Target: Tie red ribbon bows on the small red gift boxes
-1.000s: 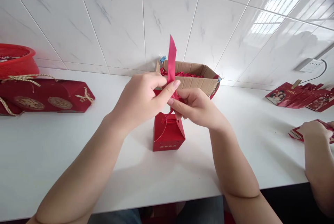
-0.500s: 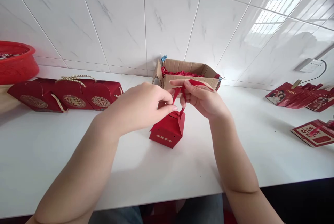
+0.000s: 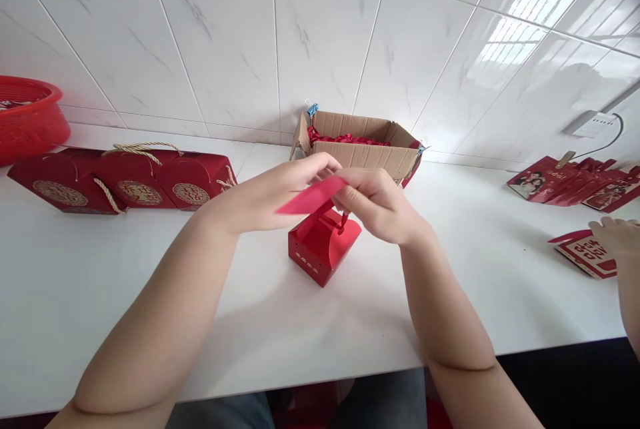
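Observation:
A small red gift box (image 3: pixel 320 249) with gold lettering stands on the white counter, turned at an angle. A red ribbon (image 3: pixel 313 196) is threaded at its top, and its loose end sweeps leftward, slightly blurred. My right hand (image 3: pixel 377 202) is closed in a pinch on the ribbon just above the box. My left hand (image 3: pixel 285 192) is beside it with bent fingers at the ribbon; the ribbon's end covers its thumb and part of the fingers.
Behind stands an open cardboard box (image 3: pixel 360 152) with red ribbons inside. Red boxes with rope handles (image 3: pixel 135 182) line the left, near a red plastic basket (image 3: pixel 33 119). At right are red printed bags (image 3: pixel 565 182) and another person's hand (image 3: pixel 617 236) on a printed box (image 3: pixel 587 256).
The ribbon's end has swung from the right over to the left, across my left hand. My hands have come together, and the box has turned slightly. Another person's hand has appeared at right.

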`<state>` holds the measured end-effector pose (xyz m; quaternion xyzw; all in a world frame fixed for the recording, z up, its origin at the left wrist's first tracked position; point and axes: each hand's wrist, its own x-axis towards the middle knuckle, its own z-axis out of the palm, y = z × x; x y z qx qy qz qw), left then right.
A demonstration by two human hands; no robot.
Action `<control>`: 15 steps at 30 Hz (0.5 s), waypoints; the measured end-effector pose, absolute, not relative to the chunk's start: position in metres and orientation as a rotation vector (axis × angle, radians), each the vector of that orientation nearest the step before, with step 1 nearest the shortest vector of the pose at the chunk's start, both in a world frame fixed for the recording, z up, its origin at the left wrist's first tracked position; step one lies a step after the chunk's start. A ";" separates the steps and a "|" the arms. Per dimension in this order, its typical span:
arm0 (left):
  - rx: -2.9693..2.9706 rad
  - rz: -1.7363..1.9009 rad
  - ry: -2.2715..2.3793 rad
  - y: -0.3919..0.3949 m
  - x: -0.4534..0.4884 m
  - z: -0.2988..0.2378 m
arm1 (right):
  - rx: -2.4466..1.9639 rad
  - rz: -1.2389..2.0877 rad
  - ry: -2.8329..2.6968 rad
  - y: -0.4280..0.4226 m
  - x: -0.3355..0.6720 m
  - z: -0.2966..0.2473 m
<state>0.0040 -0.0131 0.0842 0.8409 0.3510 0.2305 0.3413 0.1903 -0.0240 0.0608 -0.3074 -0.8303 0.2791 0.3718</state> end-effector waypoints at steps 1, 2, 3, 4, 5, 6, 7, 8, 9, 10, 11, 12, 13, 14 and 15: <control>2.146 0.588 0.888 -0.012 0.005 0.083 | -0.786 0.579 -2.170 -0.024 0.190 0.060; 2.108 0.585 0.893 -0.011 0.006 0.082 | -0.785 0.437 -2.192 -0.024 0.190 0.060; 2.075 0.596 0.920 -0.010 0.007 0.081 | -0.781 0.305 -2.200 -0.022 0.190 0.059; 2.050 0.614 0.953 -0.009 0.008 0.081 | -0.774 0.196 -2.196 -0.020 0.191 0.058; 2.035 0.631 0.973 -0.007 0.009 0.080 | -0.761 0.117 -2.181 -0.018 0.191 0.057; 2.024 0.656 0.986 -0.006 0.010 0.079 | -0.737 0.066 -2.162 -0.016 0.192 0.056; 2.014 0.686 0.998 -0.005 0.011 0.078 | -0.709 0.042 -2.145 -0.014 0.193 0.055; 2.003 0.716 1.006 -0.003 0.012 0.077 | -0.681 0.042 -2.130 -0.012 0.193 0.055; 1.985 0.740 1.008 -0.001 0.012 0.076 | -0.658 0.059 -2.119 -0.011 0.194 0.054; 1.961 0.758 1.001 0.001 0.013 0.074 | -0.642 0.086 -2.115 -0.011 0.194 0.054; 1.936 0.770 0.991 0.004 0.014 0.073 | -0.636 0.118 -2.116 -0.011 0.194 0.054; 1.916 0.781 0.980 0.006 0.014 0.072 | -0.642 0.152 -2.119 -0.011 0.194 0.055; 1.901 0.793 0.970 0.008 0.015 0.071 | -0.653 0.184 -2.120 -0.012 0.194 0.055; 1.892 0.804 0.961 0.010 0.015 0.070 | -0.666 0.213 -2.119 -0.013 0.194 0.056; 1.884 0.815 0.954 0.011 0.016 0.071 | -0.682 0.240 -2.117 -0.014 0.194 0.057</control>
